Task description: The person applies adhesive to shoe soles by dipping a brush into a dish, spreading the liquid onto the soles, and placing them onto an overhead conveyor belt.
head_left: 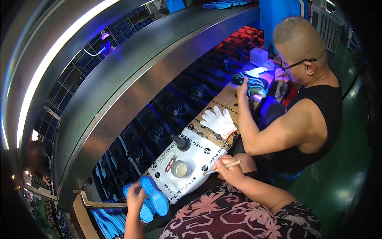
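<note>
My right hand (229,171) is closed around a brush (234,163) with a light wooden handle, its tip pointing left over the edge of the white printed sheet (195,153). At the lower left, my left hand (136,197) has its fingers bent onto a light blue shoe sole (147,213). A second blue sole (155,195) lies right beside it, leaning on the sheet's edge. Between my hands stands a small clear cup (181,169) of pale liquid. Red-handled snips (170,163) lie against the cup, and a black cone-shaped nozzle (181,142) stands behind them.
A white glove (217,121) lies on brown cardboard (207,115). To my right a co-worker (302,91) holds a dark and blue shoe (254,84) under violet light. Stacked blue soles (108,221) fill a box at lower left. A curved metal-edged conveyor (131,85) arches beyond.
</note>
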The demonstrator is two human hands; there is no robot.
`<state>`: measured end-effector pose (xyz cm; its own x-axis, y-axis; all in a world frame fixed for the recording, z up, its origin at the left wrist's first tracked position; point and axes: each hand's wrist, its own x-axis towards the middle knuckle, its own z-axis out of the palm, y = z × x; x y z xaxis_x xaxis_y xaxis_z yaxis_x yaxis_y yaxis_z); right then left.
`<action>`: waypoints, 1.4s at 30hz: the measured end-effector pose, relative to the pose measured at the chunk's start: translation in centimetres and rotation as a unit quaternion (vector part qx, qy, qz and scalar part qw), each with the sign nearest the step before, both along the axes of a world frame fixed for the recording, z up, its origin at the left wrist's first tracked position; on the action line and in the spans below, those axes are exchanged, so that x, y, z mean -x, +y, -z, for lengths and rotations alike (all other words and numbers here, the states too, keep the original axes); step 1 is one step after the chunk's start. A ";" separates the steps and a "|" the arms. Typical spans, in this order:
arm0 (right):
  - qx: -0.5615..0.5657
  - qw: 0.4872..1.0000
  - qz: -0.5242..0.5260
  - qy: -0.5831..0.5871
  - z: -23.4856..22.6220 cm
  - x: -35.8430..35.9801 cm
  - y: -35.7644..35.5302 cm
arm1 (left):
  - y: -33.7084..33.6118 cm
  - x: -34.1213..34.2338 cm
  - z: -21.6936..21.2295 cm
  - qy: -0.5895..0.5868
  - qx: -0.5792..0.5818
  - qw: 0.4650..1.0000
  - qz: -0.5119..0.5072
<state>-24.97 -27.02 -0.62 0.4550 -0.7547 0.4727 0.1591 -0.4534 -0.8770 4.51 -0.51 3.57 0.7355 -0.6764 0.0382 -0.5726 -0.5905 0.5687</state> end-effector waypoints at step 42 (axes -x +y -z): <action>-0.162 0.973 -0.075 0.147 0.3 -4.3 5.6 | 4.7 -0.7 8.4 -0.065 -0.254 0.960 -0.100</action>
<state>-20.72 -21.40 -0.90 0.6508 -0.7573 0.0538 -0.0776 -0.1369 -0.9875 5.21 4.15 -4.86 0.8644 -0.4772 -0.1585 -0.4648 -0.8785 0.1105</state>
